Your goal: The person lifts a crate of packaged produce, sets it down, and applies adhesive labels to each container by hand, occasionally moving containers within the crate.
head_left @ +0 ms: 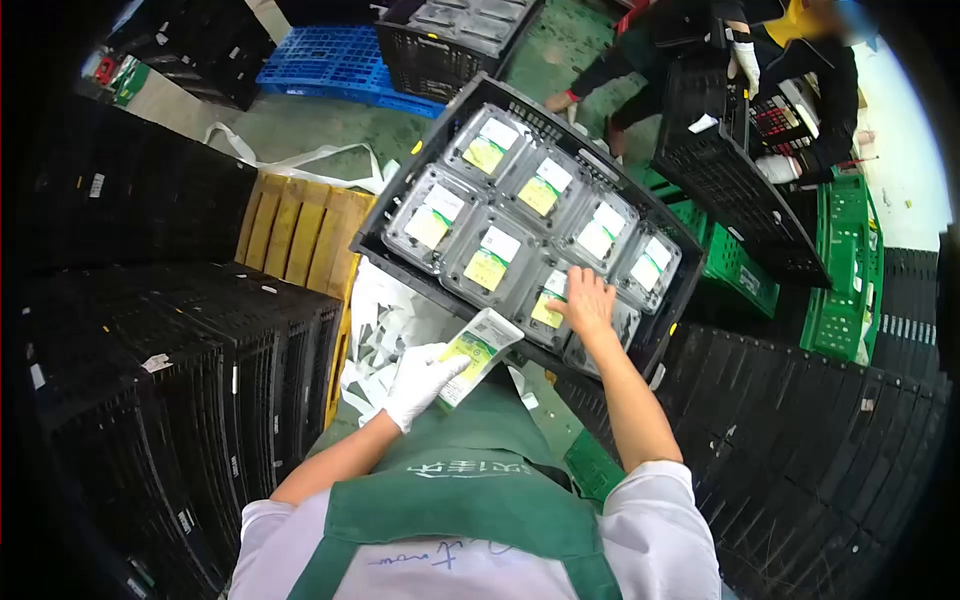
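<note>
In front of me a black plastic crate (415,273) holds several clear clamshell boxes in two rows, their dark contents hard to make out. Most carry a white, yellow and green label. My left hand (420,382), in a white glove, is closed around a stack of labels (485,335) with the same print, beside the crate's near edge. My bare right hand (590,300) lies with fingers spread on the label (548,306) of a near-row clamshell box. Part of that box and its neighbor (625,320) is hidden under the hand and forearm.
White paper strips (375,325) lie near a yellow pallet (290,225). Stacked black crates (200,370) stand at left, more (800,430) at right. Behind are a blue pallet (325,65) and another filled crate (440,65). A gloved co-worker holds a black crate (710,140) near green crates (740,275).
</note>
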`<act>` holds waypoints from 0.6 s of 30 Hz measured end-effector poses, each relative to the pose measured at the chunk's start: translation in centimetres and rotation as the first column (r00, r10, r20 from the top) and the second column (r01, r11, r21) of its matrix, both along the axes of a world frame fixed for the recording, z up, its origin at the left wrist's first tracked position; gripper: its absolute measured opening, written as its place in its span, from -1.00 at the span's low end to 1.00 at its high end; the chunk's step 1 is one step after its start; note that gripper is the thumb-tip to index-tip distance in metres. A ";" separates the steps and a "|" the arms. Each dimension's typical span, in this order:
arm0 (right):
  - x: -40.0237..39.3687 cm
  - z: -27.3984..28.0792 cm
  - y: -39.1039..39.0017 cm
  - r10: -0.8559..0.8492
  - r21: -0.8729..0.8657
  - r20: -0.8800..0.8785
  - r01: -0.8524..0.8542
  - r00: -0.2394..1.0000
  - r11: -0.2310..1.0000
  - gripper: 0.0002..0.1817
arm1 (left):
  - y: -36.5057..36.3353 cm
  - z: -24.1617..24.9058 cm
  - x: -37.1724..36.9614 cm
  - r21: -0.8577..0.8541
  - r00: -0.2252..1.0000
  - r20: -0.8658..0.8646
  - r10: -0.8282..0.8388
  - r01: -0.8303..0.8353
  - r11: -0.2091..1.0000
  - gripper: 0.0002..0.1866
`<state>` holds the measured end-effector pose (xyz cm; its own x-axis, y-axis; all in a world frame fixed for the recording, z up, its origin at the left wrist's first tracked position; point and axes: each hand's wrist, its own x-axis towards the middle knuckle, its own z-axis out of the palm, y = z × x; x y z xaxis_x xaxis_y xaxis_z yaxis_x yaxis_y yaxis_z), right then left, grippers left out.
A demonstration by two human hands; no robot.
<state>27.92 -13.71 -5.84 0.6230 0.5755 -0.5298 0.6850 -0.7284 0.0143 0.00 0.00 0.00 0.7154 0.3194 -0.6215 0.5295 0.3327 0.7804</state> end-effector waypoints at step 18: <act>-7.4 11.3 2.5 0.196 0.763 -0.287 0.100 0.937 0.639 -0.82 | -0.4 2.6 4.1 0.483 0.952 0.303 0.048 -0.197 0.853 -0.65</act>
